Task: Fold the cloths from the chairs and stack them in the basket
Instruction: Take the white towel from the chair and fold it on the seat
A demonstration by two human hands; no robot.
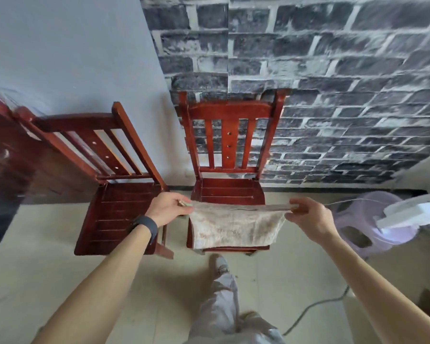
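A beige mottled cloth (235,225) hangs stretched between my two hands over the front of the right-hand red wooden chair (230,189). My left hand (168,207) pinches its upper left corner. At the other upper corner my right hand (308,214) pinches the cloth too. The cloth's lower edge droops to the front of the seat. A second red wooden chair (119,214) stands to the left with a bare seat. No basket is in view.
Behind the chairs rise a grey wall and a dark brick-pattern wall (333,70). A lilac plastic stool (372,224) and a white object (412,212) sit at the right. A grey cable (315,306) runs across the tiled floor. My legs (224,306) stand before the chair.
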